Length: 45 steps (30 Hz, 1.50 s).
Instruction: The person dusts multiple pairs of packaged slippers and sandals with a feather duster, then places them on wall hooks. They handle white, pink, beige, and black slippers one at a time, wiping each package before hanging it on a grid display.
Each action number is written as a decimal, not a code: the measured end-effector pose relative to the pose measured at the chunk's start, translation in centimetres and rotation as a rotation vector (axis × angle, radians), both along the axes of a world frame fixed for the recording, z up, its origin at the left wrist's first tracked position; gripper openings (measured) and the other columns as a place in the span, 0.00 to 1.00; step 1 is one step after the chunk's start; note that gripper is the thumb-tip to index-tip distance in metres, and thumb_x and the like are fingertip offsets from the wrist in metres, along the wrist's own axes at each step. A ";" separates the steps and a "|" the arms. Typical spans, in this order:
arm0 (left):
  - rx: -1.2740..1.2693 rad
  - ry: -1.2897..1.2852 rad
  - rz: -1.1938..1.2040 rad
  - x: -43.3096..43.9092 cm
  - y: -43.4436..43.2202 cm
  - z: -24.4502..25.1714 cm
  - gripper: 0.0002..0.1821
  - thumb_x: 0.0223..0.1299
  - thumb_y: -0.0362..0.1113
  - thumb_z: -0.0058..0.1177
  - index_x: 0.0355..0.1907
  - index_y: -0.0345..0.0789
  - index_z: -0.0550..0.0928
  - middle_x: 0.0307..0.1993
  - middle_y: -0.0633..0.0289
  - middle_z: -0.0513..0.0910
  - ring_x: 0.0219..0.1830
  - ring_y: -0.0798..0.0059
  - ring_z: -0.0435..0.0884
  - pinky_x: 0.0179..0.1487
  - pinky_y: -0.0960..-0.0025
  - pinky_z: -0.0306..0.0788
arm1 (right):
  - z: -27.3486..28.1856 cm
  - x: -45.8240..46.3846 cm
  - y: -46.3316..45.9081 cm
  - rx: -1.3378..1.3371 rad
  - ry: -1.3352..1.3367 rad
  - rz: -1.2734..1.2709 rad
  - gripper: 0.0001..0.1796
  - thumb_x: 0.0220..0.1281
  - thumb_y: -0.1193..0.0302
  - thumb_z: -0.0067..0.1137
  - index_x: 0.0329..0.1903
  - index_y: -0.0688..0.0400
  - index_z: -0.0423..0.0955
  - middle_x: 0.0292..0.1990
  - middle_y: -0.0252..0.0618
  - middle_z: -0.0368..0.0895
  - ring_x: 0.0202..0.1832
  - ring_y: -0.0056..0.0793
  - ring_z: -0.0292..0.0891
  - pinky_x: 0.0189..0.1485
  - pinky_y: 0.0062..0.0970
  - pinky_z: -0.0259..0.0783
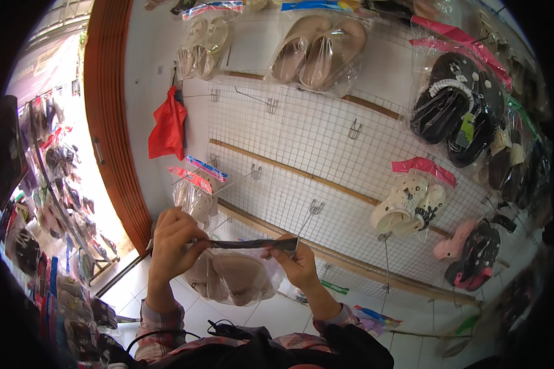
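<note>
A clear plastic bag with a pair of beige clogs (233, 276) hangs in front of me from its dark header strip (254, 244). My left hand (175, 244) pinches the strip's left end between thumb and fingers. The right end is gripped by my right hand (293, 260), thumb below it, close to the tip of a metal display hook. Just behind my left hand, bagged light clogs (198, 198) with red and blue headers hang on the wire grid wall (286, 180).
Bagged beige slippers (321, 50) hang high on the wall. White clogs (408, 203) and black clogs (461, 106) hang at the right. Bare wire hooks (316, 207) jut from the grid. A red bag (167, 124) hangs beside the orange folding door (115, 124). Footwear racks line the left.
</note>
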State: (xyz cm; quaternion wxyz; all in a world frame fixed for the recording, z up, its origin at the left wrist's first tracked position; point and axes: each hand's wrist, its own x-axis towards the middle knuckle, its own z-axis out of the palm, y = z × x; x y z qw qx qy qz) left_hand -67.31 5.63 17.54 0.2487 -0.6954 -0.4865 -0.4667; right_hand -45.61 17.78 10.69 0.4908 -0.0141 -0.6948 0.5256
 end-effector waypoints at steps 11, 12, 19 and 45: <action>-0.081 0.008 -0.173 -10.2 13.4 7.2 0.07 0.45 0.37 0.60 0.26 0.37 0.80 0.23 0.61 0.75 0.29 0.65 0.72 0.36 0.66 0.64 | 7.5 -8.8 8.3 -0.239 0.228 -0.206 0.10 0.61 0.72 0.53 0.40 0.67 0.72 0.33 0.42 0.77 0.30 0.31 0.75 0.33 0.33 0.75; -0.067 0.001 -0.187 -11.1 14.9 8.2 0.08 0.47 0.37 0.59 0.26 0.36 0.80 0.23 0.61 0.76 0.28 0.65 0.73 0.35 0.67 0.65 | 8.7 -9.8 9.5 -0.228 0.240 -0.234 0.10 0.61 0.72 0.53 0.39 0.67 0.72 0.34 0.42 0.77 0.30 0.30 0.75 0.33 0.32 0.75; -0.035 0.064 -0.257 -16.6 25.6 14.2 0.08 0.56 0.36 0.54 0.32 0.32 0.78 0.25 0.61 0.79 0.26 0.76 0.75 0.33 0.73 0.67 | 14.9 -15.9 16.6 -0.187 0.205 -0.413 0.12 0.61 0.68 0.53 0.41 0.66 0.72 0.34 0.42 0.76 0.30 0.30 0.77 0.30 0.28 0.75; -0.437 -0.039 -0.706 -18.6 36.1 17.0 0.13 0.64 0.42 0.47 0.34 0.33 0.76 0.24 0.75 0.69 0.27 0.89 0.63 0.32 0.81 0.59 | 17.3 -17.3 23.5 -0.289 0.215 -0.659 0.08 0.62 0.68 0.52 0.35 0.60 0.70 0.28 0.34 0.72 0.27 0.27 0.75 0.29 0.26 0.73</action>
